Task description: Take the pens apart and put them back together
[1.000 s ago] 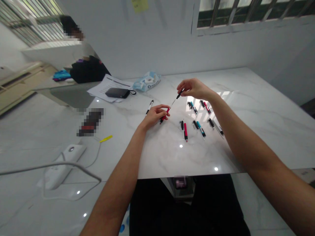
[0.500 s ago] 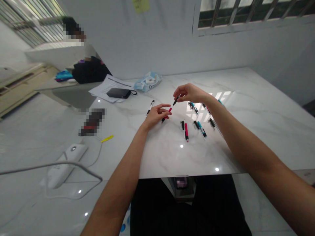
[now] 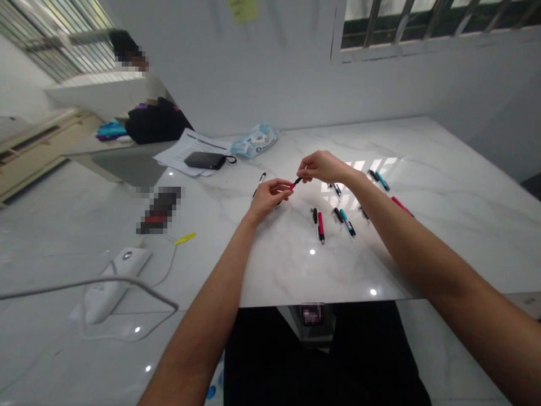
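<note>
My left hand (image 3: 270,198) is closed on a red pen barrel (image 3: 292,186), most of it hidden by the fingers. Between the fingertips of my right hand (image 3: 324,166) is a black pen section (image 3: 298,180), its end meeting the barrel's upper end. A pen with a white and black body (image 3: 261,180) lies just behind my left hand. Below my hands lie another red barrel (image 3: 320,226) with a black piece (image 3: 315,215) beside it, and a teal barrel (image 3: 347,221) next to a black piece (image 3: 337,215).
Past my right forearm lie a teal pen part (image 3: 382,180) and a red one (image 3: 402,206). Farther back are a blue wipes pack (image 3: 256,141), papers (image 3: 173,151) and a black pouch (image 3: 205,160). A white power strip (image 3: 114,285) with cable stands left. A person sits beyond.
My right hand has moved slightly down and left, bringing the black section to the red barrel. The white gap between them has closed up.
</note>
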